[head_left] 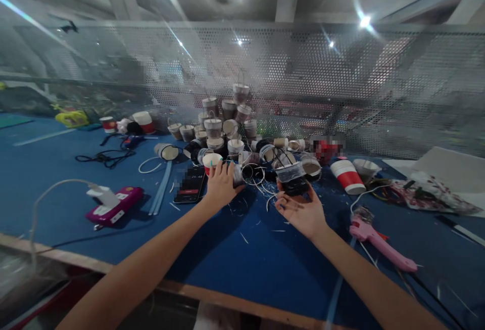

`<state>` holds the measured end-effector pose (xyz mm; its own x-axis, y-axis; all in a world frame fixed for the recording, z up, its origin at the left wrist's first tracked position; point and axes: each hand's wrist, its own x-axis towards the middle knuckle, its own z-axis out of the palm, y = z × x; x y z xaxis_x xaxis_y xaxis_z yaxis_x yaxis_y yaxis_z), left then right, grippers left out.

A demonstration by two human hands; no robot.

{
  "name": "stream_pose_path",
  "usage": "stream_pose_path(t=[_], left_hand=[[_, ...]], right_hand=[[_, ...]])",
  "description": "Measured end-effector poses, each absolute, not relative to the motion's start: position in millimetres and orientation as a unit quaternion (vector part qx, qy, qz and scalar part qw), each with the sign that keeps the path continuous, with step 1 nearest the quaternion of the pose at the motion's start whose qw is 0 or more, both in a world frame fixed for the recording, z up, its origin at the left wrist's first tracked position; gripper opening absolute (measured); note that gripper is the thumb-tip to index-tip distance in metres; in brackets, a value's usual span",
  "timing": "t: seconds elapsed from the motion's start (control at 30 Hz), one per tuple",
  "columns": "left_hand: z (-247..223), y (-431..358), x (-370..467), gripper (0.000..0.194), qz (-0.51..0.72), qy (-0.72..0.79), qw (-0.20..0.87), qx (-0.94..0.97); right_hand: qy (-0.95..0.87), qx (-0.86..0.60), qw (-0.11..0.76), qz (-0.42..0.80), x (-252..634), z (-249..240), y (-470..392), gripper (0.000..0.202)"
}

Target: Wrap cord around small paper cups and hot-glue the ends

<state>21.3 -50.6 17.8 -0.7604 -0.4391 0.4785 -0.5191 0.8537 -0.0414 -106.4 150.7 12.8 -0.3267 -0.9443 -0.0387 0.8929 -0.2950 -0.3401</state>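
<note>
Clock centre: taking the gap between both hands, with twelve o'clock pointing to the mesh screen (265,62).
Right hand (305,214): curling from below, at three o'clock, closing around the dark lower part of a cup.
Held cup (290,172): sitting in that hand, wearing grey wrapping and a thin dark handle; looking nearly finished.
Left hand (220,187): reaching toward ten o'clock, spreading fingers beside a grey cup (238,173) and a red cup (209,160); not showing clearly whether gripping either.
Stack of cups (213,129): rising at eleven o'clock, showing grey wrapping and, on several, looped handles; seeming mostly done.
Tipped cup (310,166): lying at two o'clock, also wearing grey wrapping.
Red-and-white cup (347,177): leaning at three o'clock, showing no grey wrapping; probably counting among those left.
Pink glue gun (382,246): lying unheld at four o'clock, just beside the right forearm.
White scraps (244,238): littering the desk (242,264) toward six o'clock; suggesting plenty of trimming already done.
Phone (189,186): lying at nine o'clock, near the left hand.
</note>
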Motion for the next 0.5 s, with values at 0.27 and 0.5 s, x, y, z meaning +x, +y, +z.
stream_pose_path(t=[0.27,0.5], left_hand=[[23,-49,21,0.064,0.077,-0.937,0.27,0.208],[25,-36,20,0.072,-0.141,-0.907,0.347,0.192]], right_hand=[[0.156,-0.084,0.57,-0.803,-107,12,150,0.041],[0.16,-0.089,0.573,-0.799,-108,11,150,0.038]])
